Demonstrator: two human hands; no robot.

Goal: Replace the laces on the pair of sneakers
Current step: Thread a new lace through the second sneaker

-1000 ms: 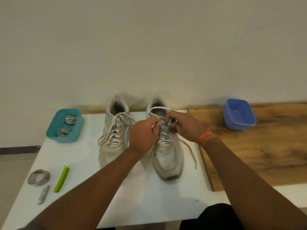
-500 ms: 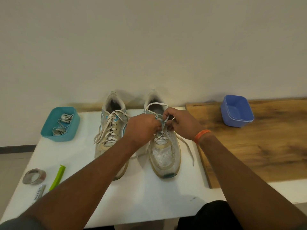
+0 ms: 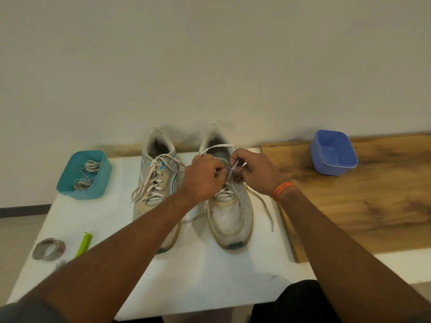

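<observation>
White lace (image 3: 261, 203) being pinched by both hands, left hand (image 3: 203, 176) and right hand (image 3: 254, 171), over the right sneaker (image 3: 231, 213). Standing near the table's (image 3: 210, 276) far edge beside the left sneaker (image 3: 156, 183).

Two worn white sneakers stand side by side on the white table, toes toward the near edge, heels toward the far wall. The left sneaker (image 3: 155, 183) has teal accents on its sides and a cream lace (image 3: 152, 180) threaded through all eyelets, with loose ends hanging to the left. The right sneaker (image 3: 229, 213) has a white mesh toe and a teal spot at the tip. Its lace (image 3: 262, 202) is threaded only in the lower eyelets; one end trails down its right side onto the table, and a loop lies across the open collar.
</observation>
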